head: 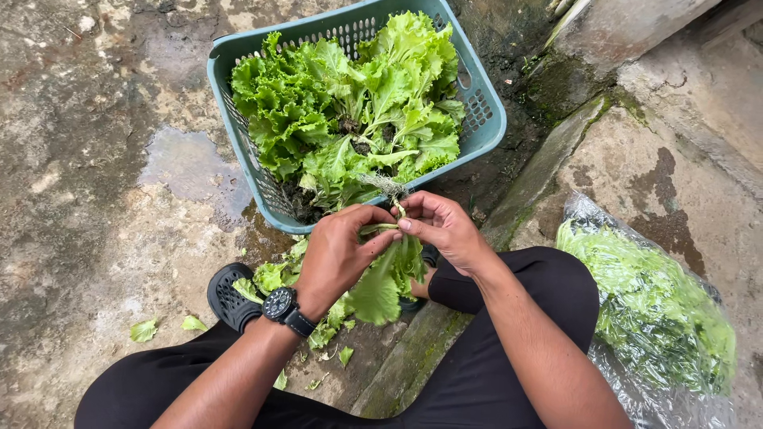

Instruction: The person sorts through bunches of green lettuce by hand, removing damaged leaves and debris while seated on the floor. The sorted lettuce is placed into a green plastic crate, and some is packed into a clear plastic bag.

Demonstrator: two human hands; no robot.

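Basket ahead of hands holding lettuce; bag lies right.

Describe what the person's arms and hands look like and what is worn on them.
Both forearms are bare, with no sleeves in view, and both hands are gloveless. The left hand has a black wristwatch with a round dark dial on its wrist. The right hand wears nothing visible.

An outdoor wash yard: wet, stained concrete ground, mossy step, basket of lettuce.
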